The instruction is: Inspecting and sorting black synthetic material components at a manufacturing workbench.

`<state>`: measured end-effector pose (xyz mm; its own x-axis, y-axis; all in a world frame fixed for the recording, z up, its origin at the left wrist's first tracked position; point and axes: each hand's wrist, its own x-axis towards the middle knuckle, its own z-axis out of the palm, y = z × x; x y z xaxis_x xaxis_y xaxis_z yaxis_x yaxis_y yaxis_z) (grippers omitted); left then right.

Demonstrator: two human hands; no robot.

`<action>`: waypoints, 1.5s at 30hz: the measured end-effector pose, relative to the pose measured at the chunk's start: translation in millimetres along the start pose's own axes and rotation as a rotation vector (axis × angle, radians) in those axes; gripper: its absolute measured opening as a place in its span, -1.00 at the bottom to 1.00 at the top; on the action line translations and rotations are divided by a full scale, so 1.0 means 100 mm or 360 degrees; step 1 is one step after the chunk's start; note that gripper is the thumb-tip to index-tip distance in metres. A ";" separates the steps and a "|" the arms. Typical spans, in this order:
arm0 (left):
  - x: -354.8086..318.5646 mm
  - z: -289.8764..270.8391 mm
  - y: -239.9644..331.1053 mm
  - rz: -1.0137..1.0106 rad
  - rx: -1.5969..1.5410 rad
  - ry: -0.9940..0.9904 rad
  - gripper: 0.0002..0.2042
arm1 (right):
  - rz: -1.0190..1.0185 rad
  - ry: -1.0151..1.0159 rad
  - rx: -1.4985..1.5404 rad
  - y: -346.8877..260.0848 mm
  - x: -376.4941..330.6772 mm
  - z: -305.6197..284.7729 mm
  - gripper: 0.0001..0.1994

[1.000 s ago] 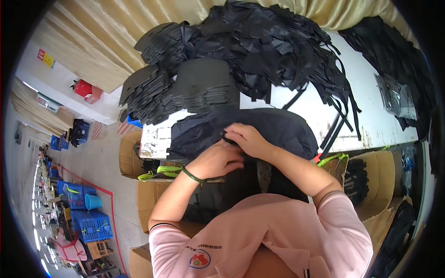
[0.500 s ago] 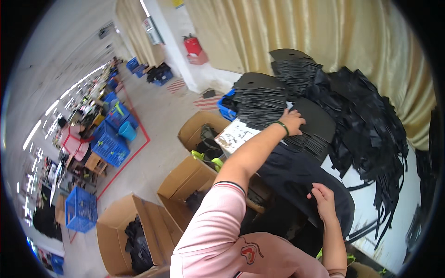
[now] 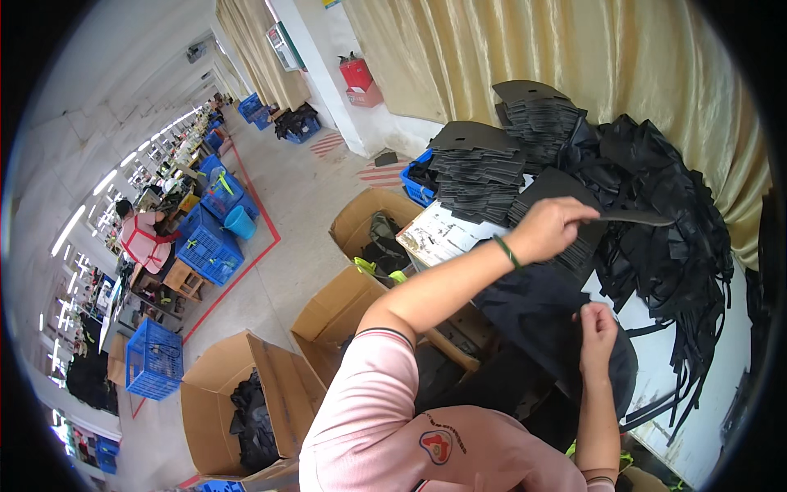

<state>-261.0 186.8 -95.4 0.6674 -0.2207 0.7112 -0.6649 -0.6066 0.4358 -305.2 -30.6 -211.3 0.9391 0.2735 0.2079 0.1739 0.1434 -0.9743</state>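
Note:
My left hand, with a dark green bangle at the wrist, pinches one dark grey panel. The panel is tilted up and shows nearly edge-on. It is raised over a stack of the same panels. Nearer to me, my right hand is closed on the upper edge of a black fabric piece. That cloth lies rumpled across the front of the white table, partly over its edge.
More fanned panel stacks stand at the back, beside a blue crate. A heap of black fabric pieces with straps lies on the right against the beige curtain. Open cardboard boxes line the floor at left.
My left hand has lifted a panel off the stack and moved right and toward me. My right hand, formerly over the fabric, has closed on its edge and raised it.

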 end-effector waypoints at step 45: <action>-1.79 -0.65 -0.87 -0.1314 -0.0645 0.1297 -0.84 | 0.0946 0.0281 -0.0438 0.44 -0.99 -1.81 -0.66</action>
<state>-344.6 328.9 -224.5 0.6295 0.7469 0.2141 -0.2955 -0.0247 0.9550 -337.4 -223.2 -290.6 0.9288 0.0681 -0.3643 -0.3396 -0.2373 -0.9101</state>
